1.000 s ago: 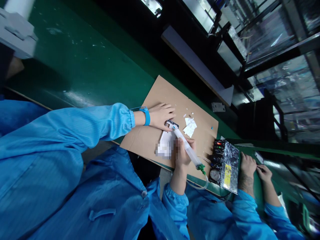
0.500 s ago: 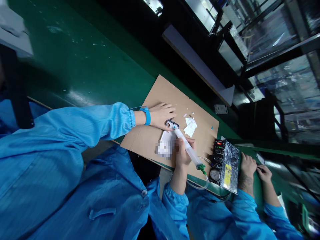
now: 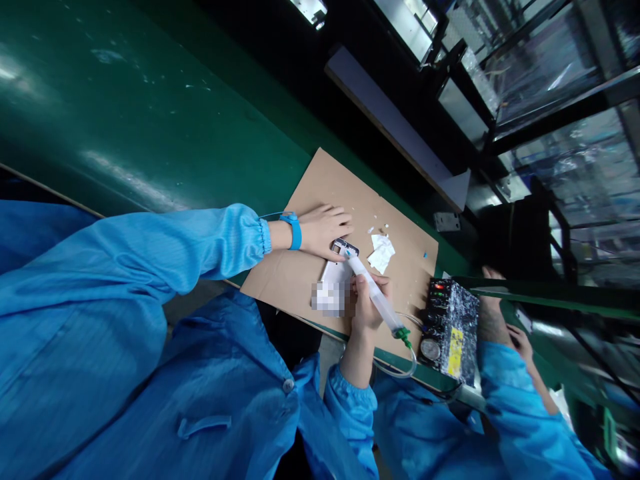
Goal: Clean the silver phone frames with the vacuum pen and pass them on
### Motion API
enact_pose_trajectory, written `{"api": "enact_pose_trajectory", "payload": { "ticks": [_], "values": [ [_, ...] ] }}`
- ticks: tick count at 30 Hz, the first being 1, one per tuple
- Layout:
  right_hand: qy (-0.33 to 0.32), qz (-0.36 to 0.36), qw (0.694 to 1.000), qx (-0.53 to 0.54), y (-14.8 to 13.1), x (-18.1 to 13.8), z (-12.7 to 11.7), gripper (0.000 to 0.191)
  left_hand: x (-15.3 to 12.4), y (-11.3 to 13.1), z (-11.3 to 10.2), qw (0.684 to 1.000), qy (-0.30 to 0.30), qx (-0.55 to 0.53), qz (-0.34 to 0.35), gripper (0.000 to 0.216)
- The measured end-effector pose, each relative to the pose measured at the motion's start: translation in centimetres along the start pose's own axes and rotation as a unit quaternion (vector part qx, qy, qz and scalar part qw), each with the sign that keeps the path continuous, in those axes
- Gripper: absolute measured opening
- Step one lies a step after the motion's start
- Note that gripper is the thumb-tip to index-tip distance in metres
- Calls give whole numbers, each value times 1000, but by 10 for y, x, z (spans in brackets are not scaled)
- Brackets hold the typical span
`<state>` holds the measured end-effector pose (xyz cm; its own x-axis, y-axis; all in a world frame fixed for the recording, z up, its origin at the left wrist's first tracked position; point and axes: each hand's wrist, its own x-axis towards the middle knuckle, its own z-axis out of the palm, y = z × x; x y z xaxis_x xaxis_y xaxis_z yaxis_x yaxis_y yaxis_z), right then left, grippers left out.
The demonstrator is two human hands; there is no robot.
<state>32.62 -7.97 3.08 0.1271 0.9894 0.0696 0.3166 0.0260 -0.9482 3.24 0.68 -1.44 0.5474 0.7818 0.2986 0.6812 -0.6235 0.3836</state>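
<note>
My left hand (image 3: 323, 230), with a blue wrist strap (image 3: 291, 229), lies on a cardboard sheet (image 3: 320, 183), fingers flat and pressing the top edge of a white phone housing (image 3: 336, 275). My right hand (image 3: 366, 305) is closed around a clear glue syringe (image 3: 376, 296); the syringe's tip touches the housing's upper corner by the dark camera part (image 3: 345, 248). A thin tube (image 3: 405, 360) runs from the syringe's green end.
A dispenser control box (image 3: 449, 330) with a gauge and lights stands right of the cardboard. White paper scraps (image 3: 381, 252) lie on the cardboard. A co-worker's hands and blue sleeves (image 3: 505, 387) are at the right. A green conveyor belt (image 3: 150, 113) runs behind.
My hands and the syringe have hardly moved. The grey object at the far left has gone from view. The co-worker's arm has shifted up behind the control box.
</note>
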Motion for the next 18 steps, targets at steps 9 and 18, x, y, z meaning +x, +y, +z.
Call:
{"api": "enact_pose_trajectory", "payload": {
  "ticks": [9,18],
  "values": [
    [60,0,998,18,29,-19,51,62,0,-1,3,1000,13,8,6,54],
    [58,2,998,-15,26,-20,50,58,0,-1,5,1000,17,0,3,55]
  ]
}}
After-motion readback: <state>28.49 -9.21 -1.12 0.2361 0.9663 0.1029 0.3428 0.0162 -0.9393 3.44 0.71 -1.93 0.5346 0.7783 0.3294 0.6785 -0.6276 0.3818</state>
